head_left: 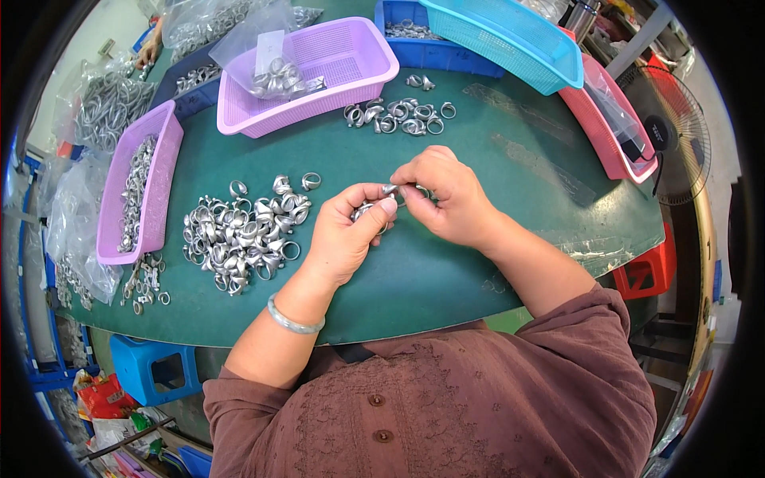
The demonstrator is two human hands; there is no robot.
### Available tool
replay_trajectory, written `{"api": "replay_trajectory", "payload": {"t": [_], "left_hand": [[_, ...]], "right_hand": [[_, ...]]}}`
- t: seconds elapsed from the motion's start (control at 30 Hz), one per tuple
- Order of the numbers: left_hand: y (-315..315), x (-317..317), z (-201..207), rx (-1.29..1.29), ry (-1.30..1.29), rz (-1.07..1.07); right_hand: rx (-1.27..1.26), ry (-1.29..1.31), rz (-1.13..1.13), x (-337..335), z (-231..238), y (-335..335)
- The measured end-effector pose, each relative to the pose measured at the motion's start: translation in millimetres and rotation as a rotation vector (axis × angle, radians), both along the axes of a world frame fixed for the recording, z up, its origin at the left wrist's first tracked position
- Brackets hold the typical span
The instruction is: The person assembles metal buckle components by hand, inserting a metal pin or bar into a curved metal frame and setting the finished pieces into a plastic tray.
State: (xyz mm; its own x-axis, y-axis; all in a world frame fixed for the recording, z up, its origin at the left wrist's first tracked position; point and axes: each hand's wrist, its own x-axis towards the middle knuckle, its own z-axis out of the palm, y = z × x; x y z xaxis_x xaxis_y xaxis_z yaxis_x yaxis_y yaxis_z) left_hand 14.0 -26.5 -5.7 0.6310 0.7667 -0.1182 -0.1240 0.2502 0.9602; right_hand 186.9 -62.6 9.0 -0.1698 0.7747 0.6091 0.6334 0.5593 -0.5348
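Observation:
Silver-grey metal rings are between my two hands, which meet above the green table [414, 295]. My left hand [344, 231] is closed round several rings [362, 211], partly hidden by the fingers. Thumb and forefinger of my right hand [449, 195] pinch a ring [390, 190] at the left fingertips; part of another ring shows by the right fingers. To the left of my left hand lies a large pile of rings [243, 231]. A smaller loose group of rings [406, 115] lies beyond my hands.
A purple basket [311, 111] with bagged rings stands at the back, and another purple basket [167, 175] at the left. Blue [510, 48] and pink [602, 135] baskets line the far right. Clear plastic bags [84, 223] crowd the left edge. Another person's hand [148, 52] shows far left.

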Motion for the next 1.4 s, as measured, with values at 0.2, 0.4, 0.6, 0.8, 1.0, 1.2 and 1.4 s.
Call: {"api": "replay_trajectory", "payload": {"t": [0.2, 0.4, 0.6, 0.8, 1.0, 1.2, 1.4], "left_hand": [[4.2, -2.1, 0.2, -0.188, -0.113, -0.036], [13.0, -7.7, -3.0, -0.41, -0.309, -0.157], [15.2, -9.2, -6.7, -0.458, -0.4, -0.198], [17.3, -10.1, -8.6, -0.462, -0.493, -0.238], [17.9, -9.2, -2.9, -0.513, -0.571, -0.206], [16.2, -9.7, -9.3, -0.467, -0.521, -0.103], [14.8, -9.7, -8.6, -0.392, -0.309, 0.013]], "right_hand": [[-0.051, 0.153, 0.01, -2.0, -0.3, -1.6], [-0.128, 0.233, -0.111, 4.7, -3.9, 1.4], [-0.207, -0.195, -0.152, 15.9, -0.8, 1.8], [-0.305, -0.529, -0.133, 22.2, 4.5, -2.9], [-0.373, -0.502, -0.125, 23.4, 0.1, -1.0], [-0.265, -0.402, -0.06, 18.9, 1.4, 0.6], [-0.321, 0.024, 0.076, 11.0, 10.8, -2.0]]}}
